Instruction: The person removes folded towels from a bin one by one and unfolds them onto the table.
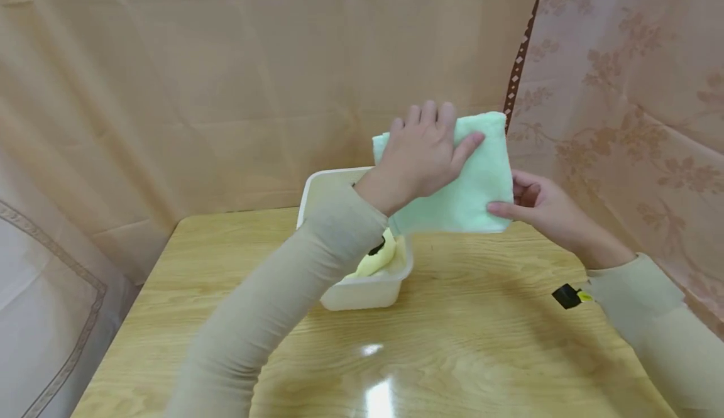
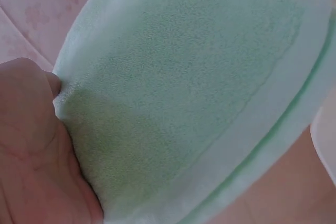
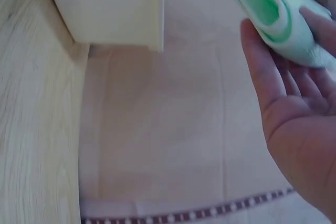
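Note:
A folded mint-green towel (image 1: 475, 179) is held up above the table, at the right of a white plastic bin (image 1: 362, 298). My right hand (image 1: 543, 207) pinches its lower right corner, thumb on the near face and fingers behind. In the right wrist view the rounded fold of the towel (image 3: 278, 19) lies across those fingers. Flat against the towel's near side is my left hand (image 1: 424, 148), its fingers straight and reaching past the top edge. The left wrist view shows the left palm (image 2: 31, 150) beside the towel, which hides its fingers.
Inside the bin lies a pale yellow, soft-looking thing (image 1: 379, 258), partly hidden by the left sleeve. The wooden table (image 1: 452, 342) meets a beige curtain (image 1: 254, 91) at the back. A flowered pink curtain (image 1: 639, 78) hangs at the right.

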`<state>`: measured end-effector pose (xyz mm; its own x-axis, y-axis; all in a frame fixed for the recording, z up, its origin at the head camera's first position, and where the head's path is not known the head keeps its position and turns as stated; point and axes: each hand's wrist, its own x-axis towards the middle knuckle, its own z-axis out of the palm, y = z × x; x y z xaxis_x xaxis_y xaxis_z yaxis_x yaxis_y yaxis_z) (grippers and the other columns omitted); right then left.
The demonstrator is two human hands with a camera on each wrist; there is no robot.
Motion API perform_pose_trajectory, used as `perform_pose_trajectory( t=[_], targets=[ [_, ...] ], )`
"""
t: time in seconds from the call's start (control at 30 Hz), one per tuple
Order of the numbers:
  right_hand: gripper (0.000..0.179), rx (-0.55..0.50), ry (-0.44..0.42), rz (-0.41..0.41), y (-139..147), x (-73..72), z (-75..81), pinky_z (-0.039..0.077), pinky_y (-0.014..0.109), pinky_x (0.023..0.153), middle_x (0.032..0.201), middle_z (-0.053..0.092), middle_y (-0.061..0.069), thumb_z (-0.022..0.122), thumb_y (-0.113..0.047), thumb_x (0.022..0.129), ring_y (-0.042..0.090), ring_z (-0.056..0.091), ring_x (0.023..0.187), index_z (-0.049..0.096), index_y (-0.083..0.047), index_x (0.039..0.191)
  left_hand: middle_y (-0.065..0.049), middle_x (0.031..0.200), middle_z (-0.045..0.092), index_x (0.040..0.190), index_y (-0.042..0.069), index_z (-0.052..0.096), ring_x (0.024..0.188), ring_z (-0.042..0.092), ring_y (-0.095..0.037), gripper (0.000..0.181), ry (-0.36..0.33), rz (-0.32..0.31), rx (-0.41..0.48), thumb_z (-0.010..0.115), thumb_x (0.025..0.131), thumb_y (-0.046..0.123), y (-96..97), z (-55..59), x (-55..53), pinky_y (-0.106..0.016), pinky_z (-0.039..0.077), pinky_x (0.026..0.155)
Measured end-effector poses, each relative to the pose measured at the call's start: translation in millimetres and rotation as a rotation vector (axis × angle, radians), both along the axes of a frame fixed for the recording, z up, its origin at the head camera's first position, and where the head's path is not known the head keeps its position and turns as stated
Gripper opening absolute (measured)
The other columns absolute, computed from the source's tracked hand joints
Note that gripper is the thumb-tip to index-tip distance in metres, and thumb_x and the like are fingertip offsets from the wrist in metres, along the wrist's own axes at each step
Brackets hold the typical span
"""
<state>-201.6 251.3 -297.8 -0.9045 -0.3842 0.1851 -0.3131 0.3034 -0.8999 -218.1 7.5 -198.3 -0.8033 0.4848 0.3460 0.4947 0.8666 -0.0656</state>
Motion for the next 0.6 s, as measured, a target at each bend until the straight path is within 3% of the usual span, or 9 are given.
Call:
perform_pose_trajectory(
  t=[0.17, 0.33, 0.6],
  targets=[
    [0.046, 0.034, 0.011, 0.063, 31.6, 13.2, -3.6, 0.059, 0.032, 0.079, 0.113, 0.073, 0.005, 0.058, 0.001, 0.101, 0.019, 0.072, 0.097, 0.052, -0.012, 0.145, 0.002, 0.104, 0.046, 0.118, 0.017, 0.044, 0.093, 0.044, -0.017, 0.055, -0.062, -0.002, -0.01, 0.018, 0.104, 0.063, 24.7, -8.0, 16.5, -0.03, 0.036, 0.075],
    [0.053, 0.008, -0.031, 0.185, 54.1, 22.0, -18.4, 0.059, 0.034, 0.078, 0.116, 0.073, 0.007, 0.05, 0.008, 0.102, 0.021, 0.072, 0.098, 0.049, -0.017, 0.149, 0.004, 0.112, 0.048, 0.127, 0.022, 0.042, 0.099, 0.045, -0.016, 0.059, -0.152, 0.057, -0.044, 0.014, 0.102, 0.067, 46.9, -19.5, 32.9, -0.033, 0.038, 0.08],
    [0.048, 0.022, -0.185, 0.362, 63.2, 30.4, -49.2, 0.059, 0.043, 0.079, 0.116, 0.07, 0.017, 0.047, 0.007, 0.103, 0.032, 0.071, 0.097, 0.049, -0.02, 0.143, 0.003, 0.116, 0.051, 0.126, 0.024, 0.044, 0.1, 0.047, -0.018, 0.058, -0.261, 0.16, -0.077, 0.018, 0.101, 0.069, 62.6, -57.7, 47.0, -0.036, 0.043, 0.082]
  ],
)
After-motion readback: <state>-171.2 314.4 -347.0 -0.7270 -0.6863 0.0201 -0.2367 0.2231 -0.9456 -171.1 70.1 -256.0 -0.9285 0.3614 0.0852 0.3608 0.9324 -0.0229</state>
